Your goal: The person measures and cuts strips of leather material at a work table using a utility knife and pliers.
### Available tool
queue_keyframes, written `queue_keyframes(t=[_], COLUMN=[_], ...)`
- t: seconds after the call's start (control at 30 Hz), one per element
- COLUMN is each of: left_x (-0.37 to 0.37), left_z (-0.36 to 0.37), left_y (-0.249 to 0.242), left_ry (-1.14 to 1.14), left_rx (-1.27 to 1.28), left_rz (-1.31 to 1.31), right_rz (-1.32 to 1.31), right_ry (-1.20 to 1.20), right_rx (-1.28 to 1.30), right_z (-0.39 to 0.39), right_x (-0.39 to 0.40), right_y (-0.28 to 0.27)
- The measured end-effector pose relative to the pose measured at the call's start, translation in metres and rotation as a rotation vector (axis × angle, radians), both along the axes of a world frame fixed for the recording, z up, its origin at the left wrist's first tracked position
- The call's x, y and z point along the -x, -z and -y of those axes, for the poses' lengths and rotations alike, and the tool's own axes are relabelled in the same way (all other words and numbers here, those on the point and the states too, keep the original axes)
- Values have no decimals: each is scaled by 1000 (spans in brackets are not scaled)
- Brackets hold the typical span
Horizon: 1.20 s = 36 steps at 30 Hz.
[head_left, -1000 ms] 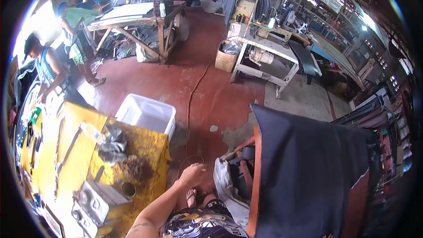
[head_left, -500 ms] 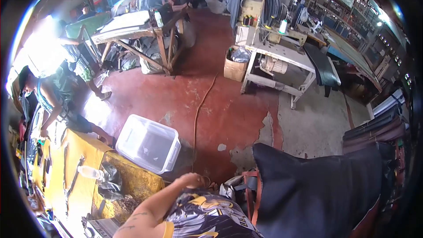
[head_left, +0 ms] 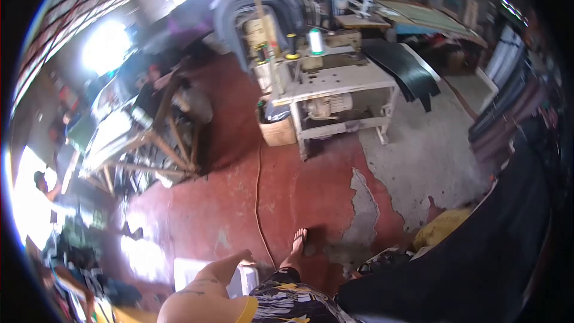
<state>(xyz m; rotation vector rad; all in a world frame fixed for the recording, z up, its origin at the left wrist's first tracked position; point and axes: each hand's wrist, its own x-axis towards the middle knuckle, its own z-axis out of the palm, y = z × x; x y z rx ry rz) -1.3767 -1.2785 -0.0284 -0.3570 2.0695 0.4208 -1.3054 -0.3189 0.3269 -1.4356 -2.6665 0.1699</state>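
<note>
Hanging low in front of the body, the left hand (head_left: pixel 246 257) shows only partly and small; how far its fingers are open cannot be told, and nothing can be made out in it. The right hand is out of view. Nearest to the left hand is a pale plastic bin (head_left: pixel 184 272), smooth-walled, half hidden behind the forearm, though whether they touch is unclear.

Half a second ago the bin stood fully in sight; now it sits at the lower edge, and a sandalled foot (head_left: pixel 300 238) is planted ahead. The shift reads as walking, not handling.

Beyond the foot, the red floor (head_left: pixel 203 209) is scuffed and flaked to rough grey concrete, with a thin brown cord (head_left: pixel 258 191) curving across it. To the right hangs a matte black sheet (head_left: pixel 484 263). Farther off, a chipped white surface (head_left: pixel 341 79) carries a cone of thread (head_left: pixel 315 42); a ribbed motor (head_left: pixel 329 106) hangs beneath, a boxy cardboard carton (head_left: pixel 280 133) stands beside it, and a glossy black strip (head_left: pixel 402 69) droops over its right end.
</note>
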Motion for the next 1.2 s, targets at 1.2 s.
queue_keyframes(t=[1.2], left_x=[887], left_z=[-446], left_y=[-85], left_ry=[161], left_rx=[-473], left_rz=[-719], right_rz=[-440], right_ry=[-94], right_rx=[267], right_z=[78], right_x=[508], right_y=[111])
